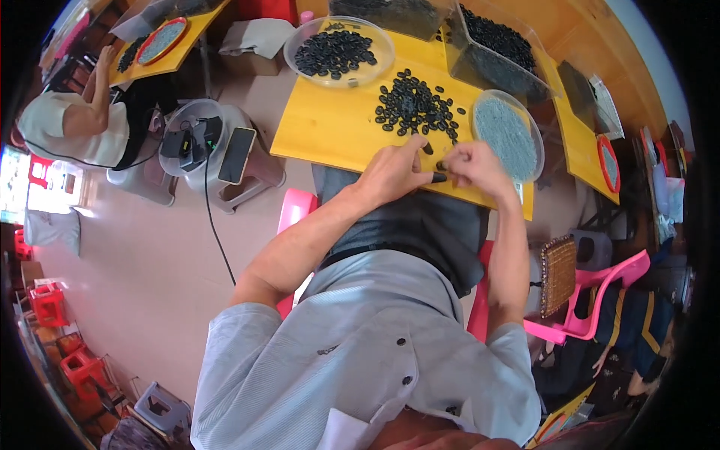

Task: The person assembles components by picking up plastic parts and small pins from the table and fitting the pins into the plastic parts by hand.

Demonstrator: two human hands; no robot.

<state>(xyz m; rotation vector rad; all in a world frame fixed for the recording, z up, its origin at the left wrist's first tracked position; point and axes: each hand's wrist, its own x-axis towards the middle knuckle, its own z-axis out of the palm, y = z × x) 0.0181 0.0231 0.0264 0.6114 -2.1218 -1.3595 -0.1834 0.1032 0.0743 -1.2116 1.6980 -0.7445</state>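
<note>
My left hand [394,171] is over the near edge of the yellow table, its black-covered thumb and finger tips spread apart with nothing visible between them. Close beside it, my right hand [478,166] is closed in a pinch, a small black piece [441,165] showing at its fingertips. Just beyond both hands lies a loose heap of shiny black oval pieces [416,105]. A round clear tray [540,142] filled with grey-blue granules sits to the right of my right hand.
At the table's far left stands a round clear tub [386,49] of black pieces; a clear bin [480,71] of them stands far right. On a stool at left, a phone [237,155] lies by a tub of black devices. A cable [210,217] hangs down. Another person [71,124] sits left.
</note>
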